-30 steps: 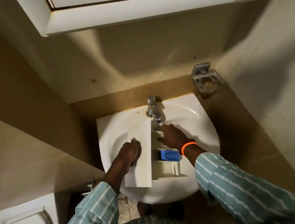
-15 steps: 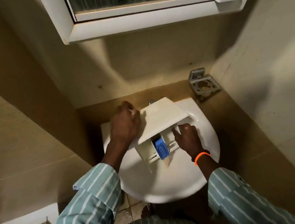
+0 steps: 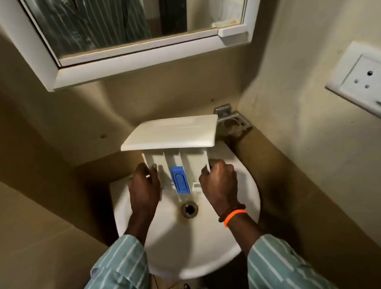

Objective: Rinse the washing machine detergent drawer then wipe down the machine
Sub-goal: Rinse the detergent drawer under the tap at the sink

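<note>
Drawer (image 3: 177,160) hangs over the sink (image 3: 197,250), above the drain (image 3: 189,209) toward the back rim, front panel far and uppermost. Left hand (image 3: 145,190) and right hand (image 3: 218,181) clamp its side walls, fingers curled round them. Light, stiff plastic, likely slippery when wet; the side walls look the safest hold.

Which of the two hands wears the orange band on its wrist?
The right hand; the left hand has a bare wrist. Both grip the detergent drawer over the sink.
</note>
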